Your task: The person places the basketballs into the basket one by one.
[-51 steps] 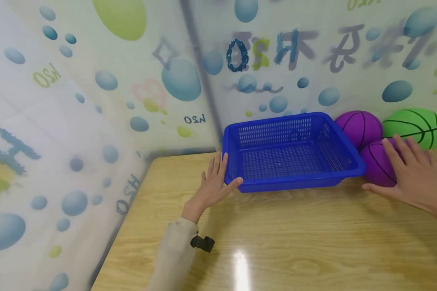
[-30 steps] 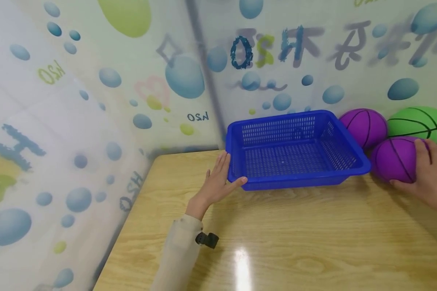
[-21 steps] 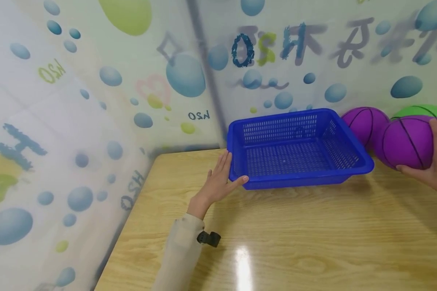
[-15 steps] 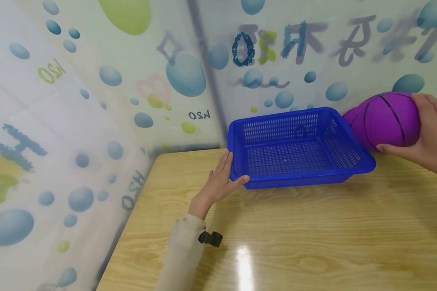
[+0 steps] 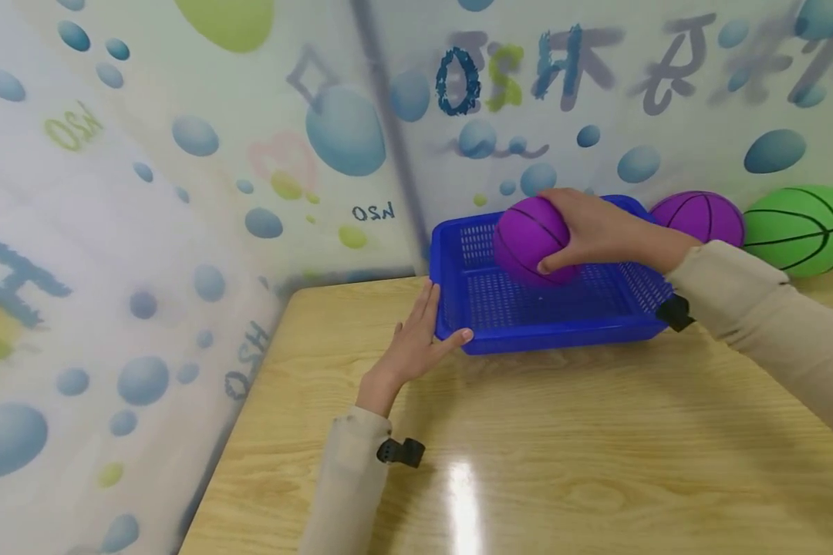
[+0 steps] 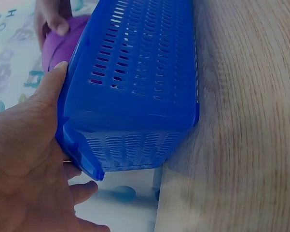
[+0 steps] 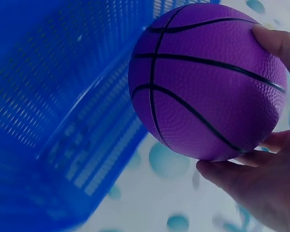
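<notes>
A purple ball with black basketball lines (image 5: 527,239) is over the blue plastic basket (image 5: 562,333), gripped by my right hand (image 5: 597,227). In the right wrist view, thumb and fingers curve round the purple ball (image 7: 207,82) from one side, with the basket's slotted wall (image 7: 87,96) behind it. My left hand (image 5: 411,347) lies along the basket's left end, fingers straight and thumb at the front corner. From the left wrist, this hand (image 6: 34,145) touches the basket rim (image 6: 70,96) with the fingers spread beyond the corner.
Right of the basket, a second purple ball (image 5: 701,216) and a green ball (image 5: 805,231) rest by the wall. The wooden table (image 5: 562,447) ends at its left edge. A printed wall sheet (image 5: 347,139) stands close behind the basket. Both wrists wear black straps.
My right hand took hold of the front purple ball, lifted it, and carried it left over the basket. The green ball shows again. My left hand stays at the basket's left end.
</notes>
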